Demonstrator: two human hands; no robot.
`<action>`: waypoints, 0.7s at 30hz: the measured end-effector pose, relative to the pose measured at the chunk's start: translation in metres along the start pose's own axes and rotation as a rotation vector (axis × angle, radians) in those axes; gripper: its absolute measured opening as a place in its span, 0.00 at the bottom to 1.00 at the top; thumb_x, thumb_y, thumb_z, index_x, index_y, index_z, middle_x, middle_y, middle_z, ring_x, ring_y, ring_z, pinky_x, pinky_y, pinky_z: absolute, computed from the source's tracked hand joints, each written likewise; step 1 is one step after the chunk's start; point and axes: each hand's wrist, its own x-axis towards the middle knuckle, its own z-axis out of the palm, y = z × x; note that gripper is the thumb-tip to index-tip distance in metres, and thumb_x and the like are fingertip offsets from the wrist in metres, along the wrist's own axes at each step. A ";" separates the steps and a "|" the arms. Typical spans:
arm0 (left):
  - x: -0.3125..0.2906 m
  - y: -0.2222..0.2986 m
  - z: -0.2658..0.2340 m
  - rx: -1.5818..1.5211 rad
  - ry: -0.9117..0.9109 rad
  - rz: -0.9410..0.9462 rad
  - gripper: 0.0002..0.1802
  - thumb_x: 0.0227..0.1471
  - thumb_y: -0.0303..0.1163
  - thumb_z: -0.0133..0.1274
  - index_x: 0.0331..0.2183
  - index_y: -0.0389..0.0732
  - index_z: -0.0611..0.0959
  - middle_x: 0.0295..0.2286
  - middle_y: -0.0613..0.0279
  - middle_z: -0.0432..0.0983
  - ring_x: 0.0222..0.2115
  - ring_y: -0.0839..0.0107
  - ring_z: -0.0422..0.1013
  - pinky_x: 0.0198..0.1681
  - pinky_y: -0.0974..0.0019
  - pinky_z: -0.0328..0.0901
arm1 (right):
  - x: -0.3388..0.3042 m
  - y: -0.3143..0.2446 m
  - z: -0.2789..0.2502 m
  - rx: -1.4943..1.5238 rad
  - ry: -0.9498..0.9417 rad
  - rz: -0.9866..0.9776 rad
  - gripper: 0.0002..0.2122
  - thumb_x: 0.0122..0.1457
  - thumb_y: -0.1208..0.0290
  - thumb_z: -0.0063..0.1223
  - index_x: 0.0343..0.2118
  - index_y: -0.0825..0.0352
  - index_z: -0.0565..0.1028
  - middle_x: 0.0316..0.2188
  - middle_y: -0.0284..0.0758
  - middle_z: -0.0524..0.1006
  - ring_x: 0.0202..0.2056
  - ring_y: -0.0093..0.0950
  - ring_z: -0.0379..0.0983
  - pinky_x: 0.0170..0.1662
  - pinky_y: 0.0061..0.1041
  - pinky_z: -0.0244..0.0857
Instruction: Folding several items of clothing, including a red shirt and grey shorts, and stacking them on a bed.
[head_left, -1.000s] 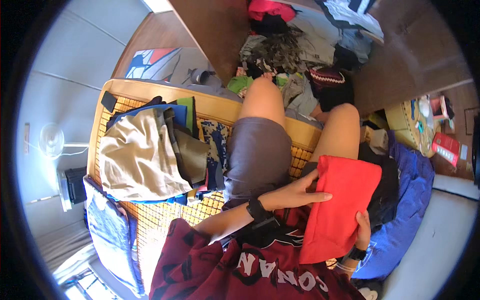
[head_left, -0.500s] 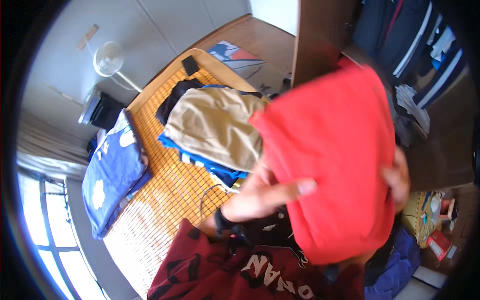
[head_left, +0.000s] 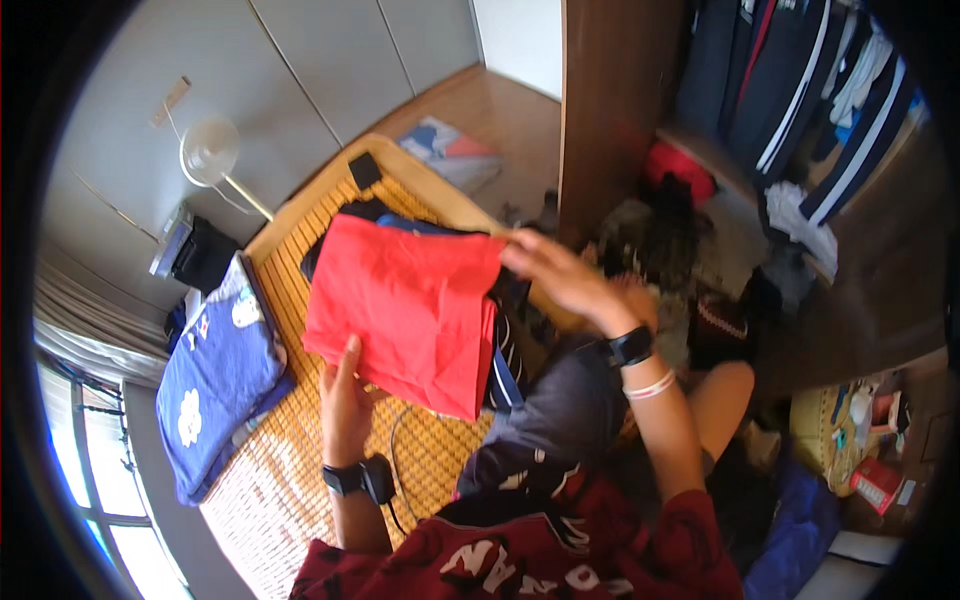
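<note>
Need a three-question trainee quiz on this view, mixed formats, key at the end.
1. True or false: the left hand has its thumb over the red cloth.
2. Where does the fan appear in the view? A) right of the red cloth B) upper left of the red cloth C) directly below the red cloth
3. Fill in: the folded bundle left of the red cloth is mostly ____ in colour.
Key: 1. True. 2. B. 3. Blue.
</note>
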 end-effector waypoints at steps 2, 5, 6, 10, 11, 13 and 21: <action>-0.017 0.036 -0.016 0.588 -0.098 0.050 0.24 0.70 0.45 0.53 0.47 0.29 0.80 0.41 0.48 0.84 0.36 0.61 0.84 0.35 0.62 0.82 | -0.035 -0.008 -0.025 0.057 0.045 0.147 0.21 0.76 0.56 0.47 0.61 0.67 0.74 0.51 0.36 0.81 0.51 0.27 0.79 0.58 0.28 0.69; -0.005 0.091 -0.041 1.024 -0.218 -0.199 0.27 0.70 0.48 0.52 0.41 0.30 0.86 0.36 0.51 0.86 0.32 0.63 0.83 0.36 0.66 0.76 | -0.084 0.055 -0.098 -0.051 0.115 0.376 0.18 0.76 0.60 0.45 0.58 0.68 0.75 0.49 0.38 0.81 0.45 0.27 0.80 0.52 0.27 0.73; -0.005 0.103 -0.044 1.179 -0.188 -0.135 0.25 0.70 0.46 0.53 0.43 0.30 0.87 0.37 0.53 0.86 0.34 0.64 0.83 0.38 0.66 0.75 | -0.104 0.090 -0.120 0.003 0.159 0.448 0.17 0.76 0.61 0.46 0.56 0.68 0.76 0.48 0.39 0.81 0.44 0.27 0.81 0.50 0.27 0.75; -0.004 0.129 -0.013 1.488 -0.133 0.648 0.18 0.72 0.33 0.49 0.54 0.32 0.83 0.51 0.54 0.82 0.54 0.67 0.76 0.59 0.63 0.66 | -0.189 0.138 -0.173 0.490 0.738 0.471 0.18 0.71 0.59 0.53 0.48 0.73 0.77 0.41 0.39 0.83 0.40 0.29 0.82 0.40 0.25 0.76; -0.002 0.125 0.009 1.399 -0.208 0.747 0.20 0.72 0.34 0.47 0.56 0.32 0.81 0.55 0.53 0.80 0.58 0.66 0.72 0.63 0.61 0.62 | -0.204 0.149 -0.186 0.212 0.802 0.588 0.18 0.70 0.59 0.54 0.47 0.73 0.77 0.38 0.38 0.83 0.38 0.29 0.82 0.40 0.26 0.75; 0.007 0.117 0.042 1.264 -0.310 0.870 0.26 0.74 0.39 0.41 0.62 0.31 0.76 0.62 0.50 0.73 0.66 0.63 0.64 0.71 0.59 0.53 | -0.222 0.170 -0.204 -0.604 0.742 0.724 0.16 0.70 0.58 0.55 0.43 0.71 0.78 0.35 0.37 0.82 0.35 0.26 0.81 0.38 0.27 0.75; 0.098 -0.029 0.053 1.742 -0.278 1.047 0.35 0.67 0.52 0.44 0.71 0.57 0.67 0.73 0.67 0.55 0.76 0.56 0.40 0.73 0.30 0.32 | -0.233 0.153 -0.178 -0.362 0.624 0.624 0.18 0.66 0.54 0.60 0.41 0.68 0.79 0.37 0.43 0.84 0.37 0.35 0.81 0.44 0.37 0.72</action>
